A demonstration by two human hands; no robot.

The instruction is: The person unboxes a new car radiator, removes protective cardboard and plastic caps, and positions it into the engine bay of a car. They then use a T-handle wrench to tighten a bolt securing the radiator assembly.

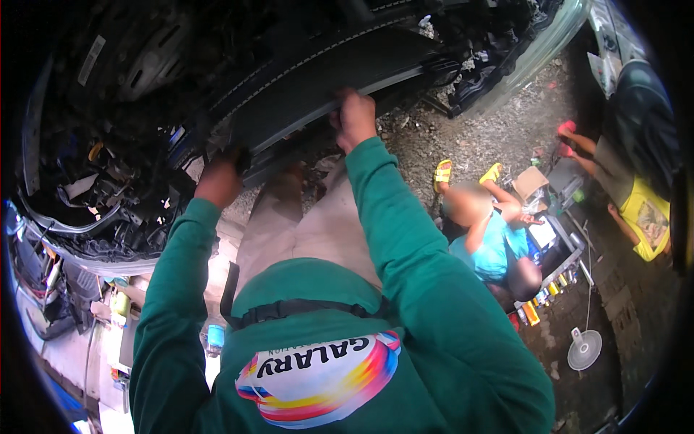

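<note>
Against the lower edge of a long black stitched car panel (318, 79), the right hand (356, 116) and left hand (219, 179) are clamped, fingers curled

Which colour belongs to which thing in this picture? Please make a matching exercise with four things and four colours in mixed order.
Things:
1. Sleeves of the person whose left hand and right hand grip the car panel
2. Sandals of the crouching person
3. Standing fan on the ground
4. Shirt of the crouching person

Colours:
A. white
B. light blue
C. green
D. yellow

Pairs: 1-C, 2-D, 3-A, 4-B
</note>
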